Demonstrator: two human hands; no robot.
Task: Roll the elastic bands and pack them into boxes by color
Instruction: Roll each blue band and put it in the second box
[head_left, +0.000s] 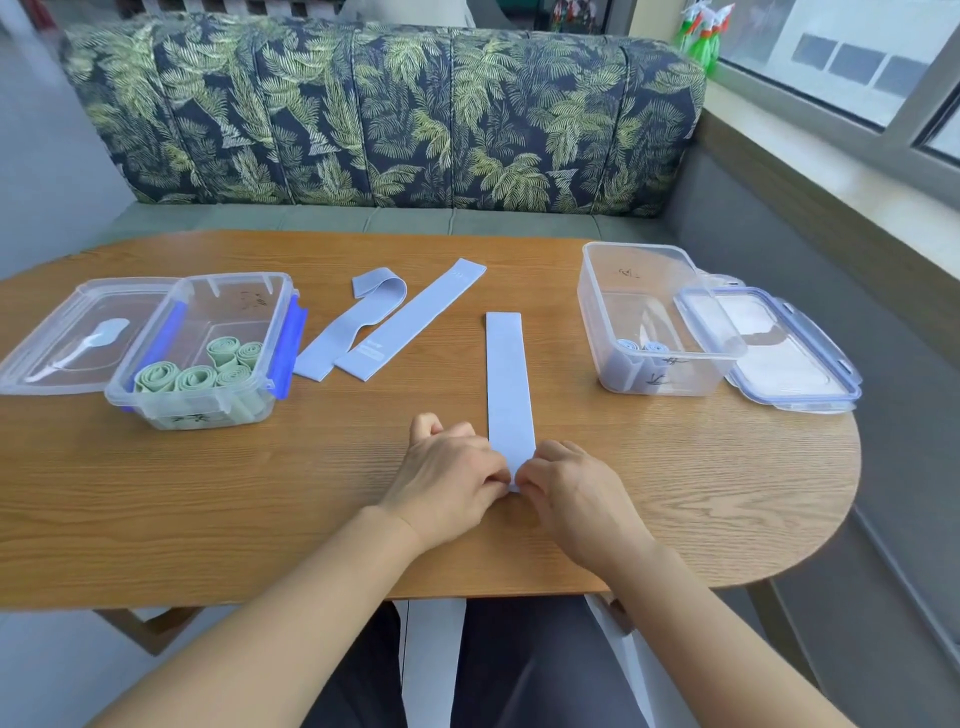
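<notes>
At the near edge of the wooden counter (208, 493), at six o'clock, we work a blue band (509, 384) with both hands. Our left hand (452, 467) and right hand (576, 488) meet over its near end, fingers (537, 467) curled and pinching the strip from either side. The rest of the blue band lies flat on the counter and runs straight away from us toward twelve o'clock.

At eleven o'clock from our hands we see two loose blue bands (415, 317), unrolled and side by side, slanting across the wood; the left one has its far end folded over in a loop.

At ten o'clock stands the left box (208, 415), clear plastic with blue clasps, holding several green rolls (197, 376) packed toward its near side. The left lid (67, 338) lies flat at that box's nine o'clock, right against it.

At two o'clock stands the right box (649, 270), also clear, with blue rolls (636, 347) in its near corner; how many, we cannot tell. The right lid (779, 353), blue-rimmed, sits at its three o'clock, close against the box wall.

Beyond the counter, at twelve o'clock, a sofa (384, 114) in a palm-leaf print fills the background. A window (857, 62) runs along the wall at two o'clock, with green spray bottles (701, 36) on its sill.
</notes>
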